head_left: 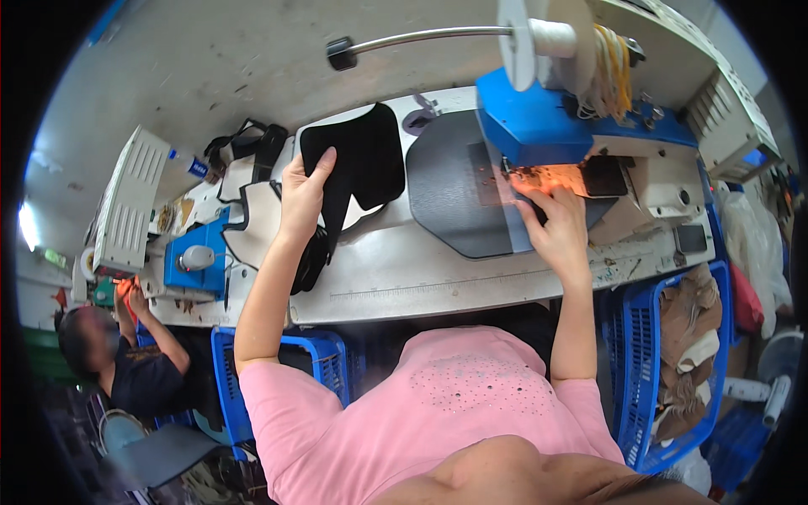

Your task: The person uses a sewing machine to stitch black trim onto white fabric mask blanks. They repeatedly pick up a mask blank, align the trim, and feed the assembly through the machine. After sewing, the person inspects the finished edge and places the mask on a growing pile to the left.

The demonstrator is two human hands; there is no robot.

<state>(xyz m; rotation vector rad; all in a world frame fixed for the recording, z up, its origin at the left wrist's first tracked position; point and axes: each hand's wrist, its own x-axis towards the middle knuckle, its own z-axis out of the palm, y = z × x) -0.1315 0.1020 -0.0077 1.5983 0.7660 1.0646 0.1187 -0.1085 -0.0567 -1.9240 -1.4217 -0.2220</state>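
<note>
My left hand is closed on a flat black fabric piece, its thumb lying across the top. The piece is raised over the white worktable and has a long strip hanging down. My right hand reaches in beneath the head of a blue and white sewing machine. Its thumb and fingers are apart over a dark grey sheet on the machine bed. Orange light falls on the fingertips, and I see nothing clearly held there.
White, dark-edged pieces lie on the table to the left. A thread spool stands above the machine. Blue baskets flank me below; the right one holds brown and white cloth. Another person works at a second machine on the far left.
</note>
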